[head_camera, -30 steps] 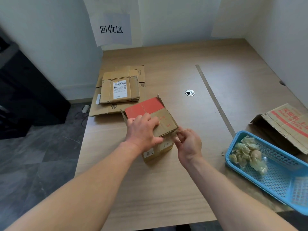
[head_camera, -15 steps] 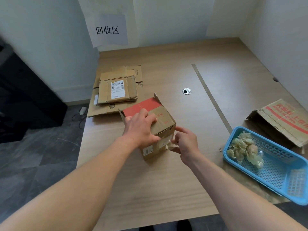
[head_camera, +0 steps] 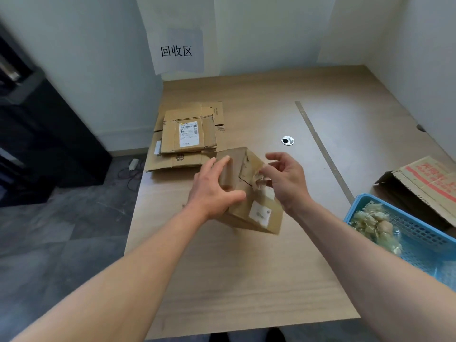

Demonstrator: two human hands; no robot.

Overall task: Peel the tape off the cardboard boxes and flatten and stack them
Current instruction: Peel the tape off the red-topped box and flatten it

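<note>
A small brown cardboard box (head_camera: 256, 208) with white labels is tilted above the middle of the wooden table (head_camera: 246, 280). My left hand (head_camera: 214, 188) grips its left side, fingers spread over the top. My right hand (head_camera: 286, 183) pinches a crumpled strip of clear tape (head_camera: 262, 180) that lifts off the box's upper face. A stack of flattened cardboard boxes (head_camera: 187, 137) lies at the table's far left.
A blue plastic basket (head_camera: 419, 233) holding wads of peeled tape sits at the right edge. Behind it lies a larger box with red print (head_camera: 427, 186). A paper sign (head_camera: 176, 51) hangs on the back wall. A cable hole (head_camera: 287, 140) is mid-table.
The box has been turned and tipped, so its red face no longer shows. My right hand rose from the box's lower corner to its upper face, pulling tape up.
</note>
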